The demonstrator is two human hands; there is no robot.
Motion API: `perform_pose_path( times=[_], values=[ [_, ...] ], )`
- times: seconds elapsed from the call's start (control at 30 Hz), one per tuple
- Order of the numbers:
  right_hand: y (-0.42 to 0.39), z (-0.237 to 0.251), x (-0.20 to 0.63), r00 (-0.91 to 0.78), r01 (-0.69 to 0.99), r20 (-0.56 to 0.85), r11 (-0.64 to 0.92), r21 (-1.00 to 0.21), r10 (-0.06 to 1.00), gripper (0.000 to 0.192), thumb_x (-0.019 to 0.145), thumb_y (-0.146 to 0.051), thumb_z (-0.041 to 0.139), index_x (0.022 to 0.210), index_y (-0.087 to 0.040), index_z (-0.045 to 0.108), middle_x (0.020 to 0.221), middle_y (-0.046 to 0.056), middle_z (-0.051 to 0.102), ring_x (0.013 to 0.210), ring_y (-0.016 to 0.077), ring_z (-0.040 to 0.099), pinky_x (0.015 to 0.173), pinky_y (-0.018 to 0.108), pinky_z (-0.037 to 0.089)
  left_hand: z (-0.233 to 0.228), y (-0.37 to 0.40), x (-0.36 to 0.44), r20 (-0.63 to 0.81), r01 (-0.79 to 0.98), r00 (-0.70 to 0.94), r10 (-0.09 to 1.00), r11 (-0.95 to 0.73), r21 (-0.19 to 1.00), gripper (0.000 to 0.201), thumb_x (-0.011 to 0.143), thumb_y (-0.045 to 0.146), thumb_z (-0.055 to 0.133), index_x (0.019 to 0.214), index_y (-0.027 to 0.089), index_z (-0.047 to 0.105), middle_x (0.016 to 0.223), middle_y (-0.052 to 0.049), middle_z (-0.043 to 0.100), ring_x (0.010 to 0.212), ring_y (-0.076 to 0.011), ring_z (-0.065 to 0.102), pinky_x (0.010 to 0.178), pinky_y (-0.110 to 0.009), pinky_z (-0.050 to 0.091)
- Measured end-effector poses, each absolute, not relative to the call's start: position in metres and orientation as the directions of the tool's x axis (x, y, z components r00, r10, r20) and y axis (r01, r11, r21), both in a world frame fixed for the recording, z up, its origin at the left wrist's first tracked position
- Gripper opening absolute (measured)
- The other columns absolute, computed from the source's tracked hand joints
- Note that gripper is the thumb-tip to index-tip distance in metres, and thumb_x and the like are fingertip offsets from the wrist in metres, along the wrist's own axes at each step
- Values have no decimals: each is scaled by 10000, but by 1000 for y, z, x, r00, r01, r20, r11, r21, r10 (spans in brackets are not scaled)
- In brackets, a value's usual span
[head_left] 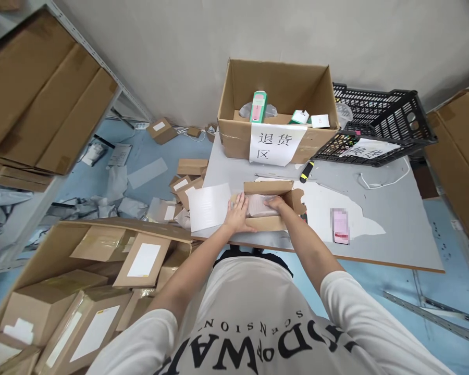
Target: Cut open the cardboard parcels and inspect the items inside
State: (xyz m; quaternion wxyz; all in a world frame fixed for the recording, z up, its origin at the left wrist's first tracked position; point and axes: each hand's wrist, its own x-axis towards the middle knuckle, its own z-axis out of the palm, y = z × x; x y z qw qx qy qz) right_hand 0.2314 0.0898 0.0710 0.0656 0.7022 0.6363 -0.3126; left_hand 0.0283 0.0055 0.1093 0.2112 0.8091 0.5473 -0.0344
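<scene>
A small open cardboard box [263,225] lies on the grey table in front of me, with its right-hand flap torn. Inside it sits an item in clear bubble wrap [257,206]; what the wrap holds cannot be made out. My left hand [238,214] rests on the box's left end, fingers stretched and thumb spread along the near side. Reaching into the box from the right, my right hand [276,203] grips the right part of the bubble-wrapped item, its fingertips partly hidden. A white foam sheet [209,207] lies left of the box.
Behind stand a large carton [234,139] with a paper sign and a black crate [398,122]. A yellow-black box cutter [307,172] and a phone [340,226] lie on the table [406,229]. Several parcels fill a big carton [113,225] at lower left.
</scene>
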Motion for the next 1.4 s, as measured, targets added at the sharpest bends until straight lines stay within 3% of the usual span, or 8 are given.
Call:
perform_pose_path(
  times=[0.23, 0.53, 0.73, 0.83, 1.0, 1.13, 1.27, 1.4],
  values=[
    [100, 47, 227, 150, 805, -664, -481, -348, 732, 619, 630, -457, 745, 1075, -38, 644, 1000, 200, 682, 858, 265, 662, 715, 318, 512, 104, 10, 26, -290, 884, 401, 869, -284, 371, 1337, 481, 747, 652, 1459, 34, 83, 1531, -214, -28, 1412, -353, -25, 1110, -527, 111],
    [93, 60, 240, -73, 631, -603, -432, -645, 795, 291, 668, -283, 730, 935, -172, 700, 985, 68, 706, 868, 196, 630, 786, 276, 476, 105, 11, 25, -297, 893, 384, 874, -270, 360, 1276, 549, 745, 607, 1465, 49, 53, 1533, -205, -27, 1412, -348, -45, 1104, -542, 86],
    [84, 91, 258, -207, 327, -523, -445, -834, 827, 268, 702, -338, 698, 889, -147, 673, 661, 10, 662, 508, 113, 528, 536, 263, 486, 113, 12, 25, -346, 898, 365, 864, -229, 376, 1333, 494, 727, 660, 1466, 70, 28, 1534, -207, -20, 1404, -367, -79, 1092, -582, 57],
    [80, 115, 264, -262, 187, -447, -409, -893, 855, 294, 698, -378, 695, 883, -150, 667, 667, 15, 661, 524, 115, 533, 495, 246, 473, 118, 14, 27, -339, 878, 354, 871, -185, 442, 1298, 521, 706, 661, 1468, 89, 22, 1534, -206, -3, 1407, -367, -52, 1083, -601, 40],
    [69, 159, 261, -266, 76, -283, -273, -959, 921, 327, 703, -413, 685, 908, -161, 661, 711, 14, 666, 594, 128, 567, 552, 251, 492, 130, 23, 35, -273, 715, 221, 936, 34, 698, 900, 739, 619, 551, 1434, 137, 245, 1484, -198, 273, 1380, -367, 203, 1070, -571, 184],
    [58, 184, 247, -179, -21, -225, -232, -972, 958, 334, 702, -444, 691, 888, -171, 638, 659, -6, 641, 572, 130, 566, 560, 263, 492, 135, 30, 38, -120, 442, 126, 985, 53, 895, 577, 799, 539, 540, 1222, 147, 540, 1186, -158, 611, 1128, -321, 546, 929, -442, 422],
    [49, 195, 239, -104, -134, -205, -218, -967, 973, 345, 709, -465, 690, 894, -181, 626, 733, 11, 673, 666, 153, 607, 639, 278, 503, 141, 31, 34, -56, 311, 44, 997, 39, 950, 460, 792, 516, 558, 996, 112, 641, 947, -127, 682, 884, -268, 634, 763, -361, 490],
    [40, 196, 240, -224, -297, -281, -340, -892, 933, 398, 763, -548, 600, 959, -202, 627, 809, 34, 693, 684, 159, 630, 634, 282, 504, 151, 28, 26, -30, 171, -51, 998, 38, 985, 431, 807, 512, 538, 927, 112, 645, 889, -97, 686, 835, -227, 629, 727, -308, 484]
  ],
)
